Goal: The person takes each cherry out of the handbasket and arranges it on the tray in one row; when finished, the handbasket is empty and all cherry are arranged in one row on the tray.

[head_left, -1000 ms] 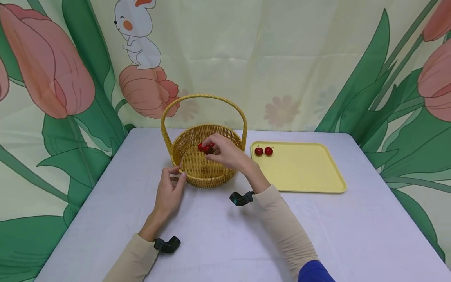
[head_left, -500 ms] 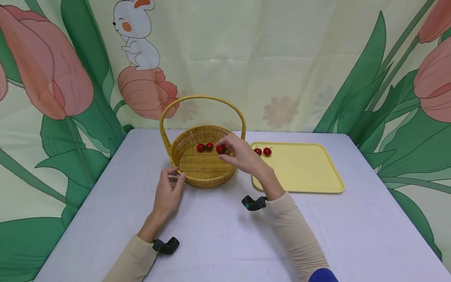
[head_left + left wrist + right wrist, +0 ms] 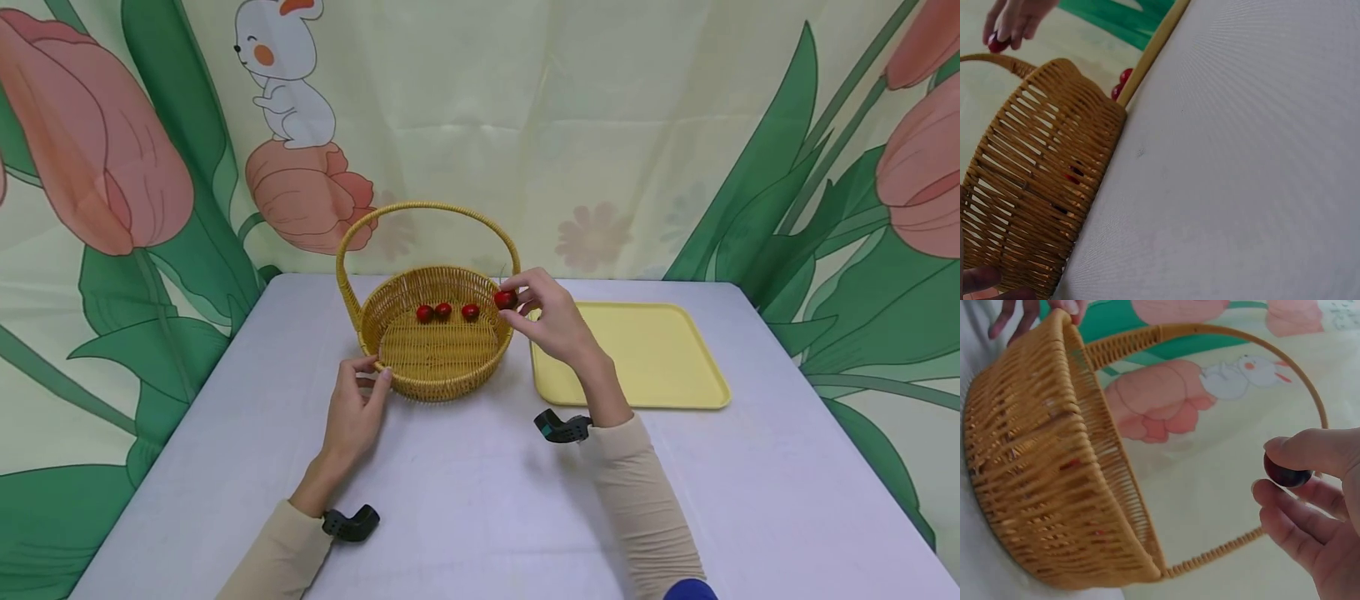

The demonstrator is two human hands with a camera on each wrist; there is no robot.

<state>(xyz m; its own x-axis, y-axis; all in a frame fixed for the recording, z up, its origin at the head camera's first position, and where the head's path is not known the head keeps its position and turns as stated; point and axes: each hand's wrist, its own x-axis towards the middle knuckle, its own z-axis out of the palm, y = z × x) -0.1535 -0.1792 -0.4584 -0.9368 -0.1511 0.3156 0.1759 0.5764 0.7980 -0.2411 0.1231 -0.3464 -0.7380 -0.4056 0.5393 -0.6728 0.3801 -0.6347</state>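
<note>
We're pinching a cherry [image 3: 505, 298] w/ right hand [image 3: 551, 321] at basket's [image 3: 435, 379] 3 o'clock rim; left hand [image 3: 354, 417] gripping rim at 7

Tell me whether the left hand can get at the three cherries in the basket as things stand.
Probably yes. The left hand grips the near rim of the basket, which is open-topped; the cherries lie uncovered by the far wall, and the handle arches well above.

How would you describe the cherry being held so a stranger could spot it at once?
Find the wicker basket on the table, then its right rim. Just above it, the right hand pinches one cherry; the other three lie loose inside the basket.
</note>
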